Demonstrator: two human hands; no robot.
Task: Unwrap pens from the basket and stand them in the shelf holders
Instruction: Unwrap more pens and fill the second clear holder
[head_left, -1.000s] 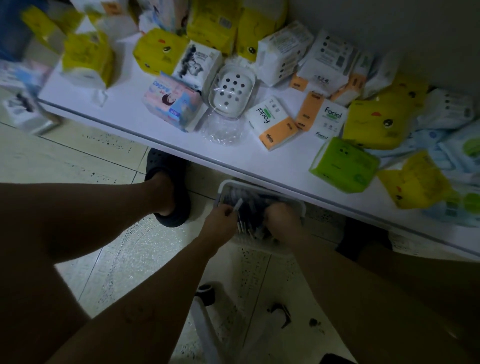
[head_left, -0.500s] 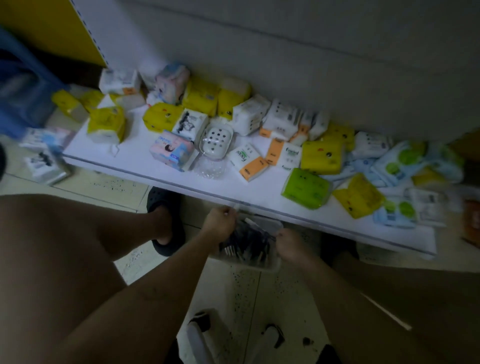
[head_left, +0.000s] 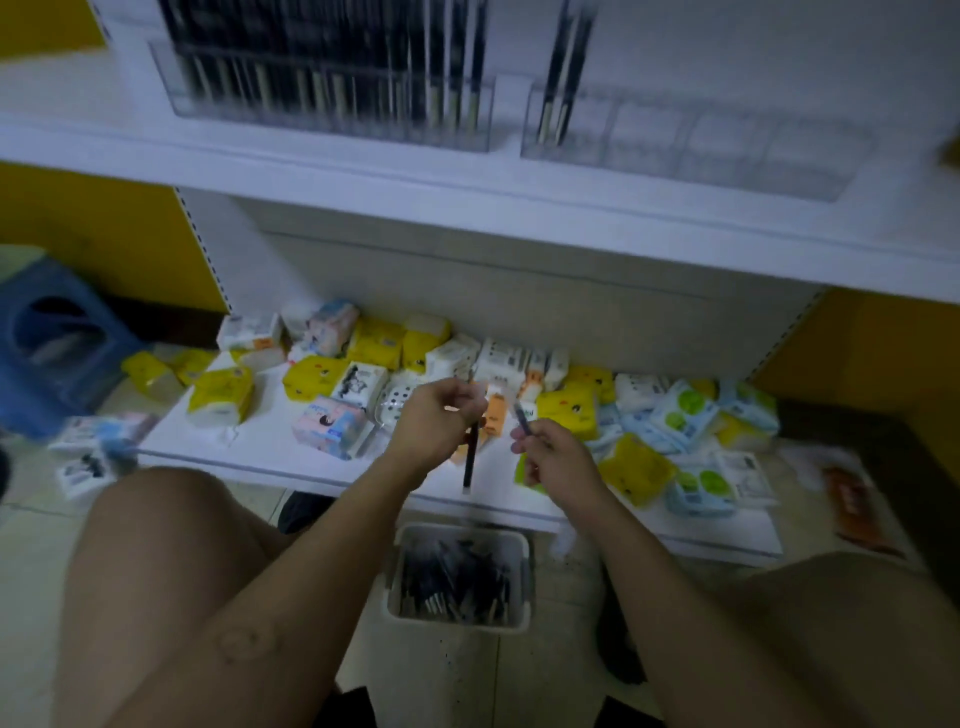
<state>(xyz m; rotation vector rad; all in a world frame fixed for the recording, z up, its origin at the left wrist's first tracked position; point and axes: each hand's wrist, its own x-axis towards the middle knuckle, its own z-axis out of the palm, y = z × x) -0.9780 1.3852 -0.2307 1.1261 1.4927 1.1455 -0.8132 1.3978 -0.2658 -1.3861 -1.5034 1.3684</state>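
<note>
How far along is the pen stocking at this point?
Done: the left holder is packed with pens; the right holder has only a couple at its left end. In hand: the left hand holds a dark pen, the right hand pinches another thin item, wrapper or pen unclear. Left: the basket holds many more pens.

The pen (head_left: 470, 460) hanging from your left hand (head_left: 434, 421) was black with a pale tip, the second pen (head_left: 521, 420) in your right hand (head_left: 553, 457) was dark grey, and the basket pens (head_left: 457, 577) in the white basket (head_left: 523, 571) were black with pale ends. On the white lower shelf (head_left: 260, 452) you had a yellow pack (head_left: 221, 395), a white-and-orange pack (head_left: 496, 415), a pink-and-blue pack (head_left: 330, 426), a white pack with green circles (head_left: 685, 413) and a white dish (head_left: 395, 400) patterned with dark dots. Beside you a blue stool (head_left: 57, 358) stood against a yellow panel (head_left: 104, 234), on pale floor tiles (head_left: 467, 670) speckled dark.
</note>
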